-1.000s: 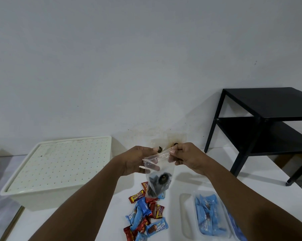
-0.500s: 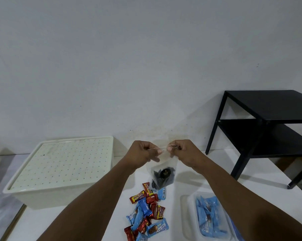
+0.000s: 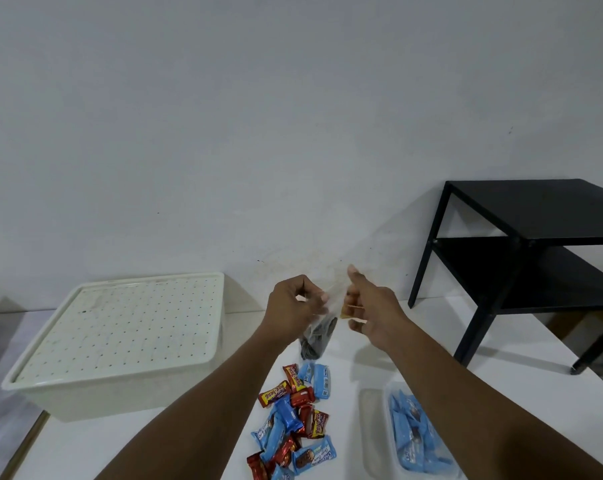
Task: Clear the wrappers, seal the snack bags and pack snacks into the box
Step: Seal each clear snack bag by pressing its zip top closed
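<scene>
- The left hand point(image 3: 295, 304) pinches the top edge of a small clear plastic zip bag point(image 3: 319, 336) holding dark round snacks; thumb and fingers are closed on the plastic, and the bag hangs above the white tabletop point(image 3: 175, 441), just past the candy pile.
- The right hand point(image 3: 371, 308) sits just beside the bag's top with its fingers spread wide and the thumb raised. It seems to touch the bag's mouth, though motion blur makes it hard to say whether it grips anything.
- Whether the zip is pressed shut along its whole length cannot be told from here, so I would count the sealing as under way rather than finished.
- A loose pile of red and blue wrapped candies point(image 3: 293, 417) lies on the table nearer the person, unpacked.
- A clear shallow plastic tray point(image 3: 376, 441) of blue snack packets point(image 3: 414, 434) rests to the right, partly behind the right forearm.
- The cream plastic storage box point(image 3: 95, 396) stands at the left with its perforated lid point(image 3: 120, 327) on, so in my judgement packing has not begun: lid off, bag, candies and packets all remain.
</scene>
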`<state>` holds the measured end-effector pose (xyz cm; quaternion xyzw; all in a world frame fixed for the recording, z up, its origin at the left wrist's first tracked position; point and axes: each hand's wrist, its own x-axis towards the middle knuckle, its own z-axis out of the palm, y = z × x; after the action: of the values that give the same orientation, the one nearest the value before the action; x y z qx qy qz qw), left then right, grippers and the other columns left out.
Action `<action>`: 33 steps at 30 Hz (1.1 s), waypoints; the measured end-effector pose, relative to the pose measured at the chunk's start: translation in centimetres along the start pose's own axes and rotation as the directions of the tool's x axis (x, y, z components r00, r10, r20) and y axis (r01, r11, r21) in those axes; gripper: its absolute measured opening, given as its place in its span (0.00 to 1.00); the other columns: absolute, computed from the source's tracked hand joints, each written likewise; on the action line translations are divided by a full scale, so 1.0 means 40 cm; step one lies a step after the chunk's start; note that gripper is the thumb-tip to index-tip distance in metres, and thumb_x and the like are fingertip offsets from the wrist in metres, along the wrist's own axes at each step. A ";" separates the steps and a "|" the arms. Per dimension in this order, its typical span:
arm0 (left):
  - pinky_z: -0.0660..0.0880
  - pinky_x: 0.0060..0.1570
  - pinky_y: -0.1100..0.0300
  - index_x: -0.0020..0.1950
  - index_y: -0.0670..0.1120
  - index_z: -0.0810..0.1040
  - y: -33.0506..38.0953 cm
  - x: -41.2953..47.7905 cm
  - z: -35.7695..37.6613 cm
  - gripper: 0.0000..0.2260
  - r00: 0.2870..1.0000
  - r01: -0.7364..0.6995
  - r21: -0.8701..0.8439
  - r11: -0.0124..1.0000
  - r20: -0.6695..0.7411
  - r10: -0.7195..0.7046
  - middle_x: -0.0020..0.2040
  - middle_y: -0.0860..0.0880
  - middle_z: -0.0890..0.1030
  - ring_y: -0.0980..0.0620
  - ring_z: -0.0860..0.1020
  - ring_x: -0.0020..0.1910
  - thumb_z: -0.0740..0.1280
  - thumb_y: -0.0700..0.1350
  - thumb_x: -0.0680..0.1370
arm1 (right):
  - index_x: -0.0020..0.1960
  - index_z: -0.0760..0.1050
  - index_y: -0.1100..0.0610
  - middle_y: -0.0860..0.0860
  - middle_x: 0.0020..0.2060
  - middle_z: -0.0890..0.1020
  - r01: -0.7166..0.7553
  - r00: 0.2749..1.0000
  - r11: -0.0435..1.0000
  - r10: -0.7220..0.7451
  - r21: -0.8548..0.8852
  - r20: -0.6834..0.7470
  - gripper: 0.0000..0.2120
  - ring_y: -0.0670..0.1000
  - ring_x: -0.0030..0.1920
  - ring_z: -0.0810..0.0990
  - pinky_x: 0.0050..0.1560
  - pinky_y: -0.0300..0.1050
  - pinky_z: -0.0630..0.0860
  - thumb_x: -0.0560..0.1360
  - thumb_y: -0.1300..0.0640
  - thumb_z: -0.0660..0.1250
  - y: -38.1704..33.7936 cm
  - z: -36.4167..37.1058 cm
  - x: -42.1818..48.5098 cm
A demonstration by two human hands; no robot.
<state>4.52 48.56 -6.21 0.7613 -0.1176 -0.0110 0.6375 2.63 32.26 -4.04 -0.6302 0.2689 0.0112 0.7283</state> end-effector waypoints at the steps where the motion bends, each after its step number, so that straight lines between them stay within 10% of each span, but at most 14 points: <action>1: 0.82 0.45 0.41 0.39 0.43 0.80 -0.006 -0.003 0.009 0.08 1.000 -0.015 0.028 1.000 0.013 0.015 0.39 0.45 0.82 0.39 0.84 0.42 0.75 0.45 0.74 | 0.46 0.78 0.59 0.54 0.37 0.80 -0.016 0.999 1.000 0.015 0.022 0.035 0.15 0.53 0.37 0.80 0.36 0.46 0.75 0.75 0.45 0.71 0.002 0.006 -0.002; 13: 0.82 0.46 0.44 0.39 0.42 0.81 -0.029 -0.035 0.031 0.06 0.999 0.001 0.034 0.999 0.037 -0.002 0.42 0.41 0.82 0.40 0.82 0.40 0.75 0.40 0.74 | 0.50 0.77 0.65 0.58 0.36 0.79 -0.026 0.995 1.000 0.026 -0.011 0.099 0.06 0.55 0.32 0.79 0.34 0.47 0.78 0.78 0.61 0.67 0.017 0.015 0.002; 19: 0.83 0.51 0.49 0.46 0.42 0.82 -0.023 -0.039 0.028 0.12 0.987 0.140 -0.085 0.987 0.096 -0.132 0.47 0.40 0.84 0.42 0.84 0.48 0.75 0.51 0.74 | 0.48 0.79 0.63 0.56 0.35 0.83 0.083 0.987 0.995 -0.075 -0.051 0.145 0.06 0.56 0.41 0.82 0.48 0.52 0.81 0.80 0.62 0.64 0.023 0.009 -0.017; 24: 0.81 0.40 0.59 0.48 0.37 0.82 -0.018 -0.030 0.017 0.05 0.976 0.215 -0.191 0.958 0.069 -0.205 0.42 0.41 0.84 0.49 0.82 0.40 0.69 0.39 0.79 | 0.45 0.79 0.61 0.57 0.38 0.81 0.162 0.968 0.983 -0.142 -0.083 0.206 0.08 0.55 0.41 0.79 0.45 0.50 0.80 0.80 0.59 0.66 0.021 0.006 -0.022; 33: 0.84 0.43 0.50 0.48 0.43 0.80 -0.033 -0.024 0.023 0.03 0.994 0.107 -0.042 0.993 -0.029 -0.109 0.45 0.42 0.85 0.41 0.85 0.45 0.69 0.42 0.79 | 0.46 0.79 0.61 0.53 0.40 0.81 0.261 0.963 0.934 -0.237 -0.244 0.126 0.06 0.51 0.42 0.77 0.42 0.42 0.76 0.79 0.60 0.67 0.028 0.006 -0.003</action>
<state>3.66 48.07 -7.80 0.7536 -0.0660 -0.0359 0.6530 2.22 32.75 -5.01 -0.7474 0.1483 -0.0165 0.6474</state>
